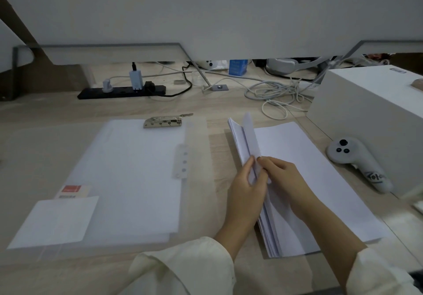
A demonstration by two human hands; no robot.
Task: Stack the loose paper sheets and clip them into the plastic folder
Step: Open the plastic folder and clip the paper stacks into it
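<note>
Over on the left of the desk (pixel 45 116) the plastic folder (pixel 128 180) lies open and flat, with its metal clip (pixel 163 121) at the far edge. No paper is in it yet. A red sticker (pixel 71 189) sits at its near-left corner.

Right of the folder, the left hand (pixel 240 184) and right hand (pixel 281 175) meet over the left edge of the paper stack (pixel 309 168), which lies well apart from the clip. The left fingers (pixel 248 164) and right fingers (pixel 266 160) pinch the lifted sheets (pixel 250 139) between them, standing these up on edge above the rest.

From where I stand, this looks like the squaring-up step. I'd gather the whole pile rather than a few leaves and tap its edge on the desk until the sides run flush. Only then would I carry it across to the clip, since the stack's left edge fans out unevenly.

Farther right lie a white controller (pixel 357 161) and a white box (pixel 366 111).

I can't tell how many sheets are lifted, nor whether the clip's lever is up or down. The folder is translucent, so its right flap is hard to trace. The right forearm covers part of the stack's near end, and the sticker's print is too blurred to read.
</note>
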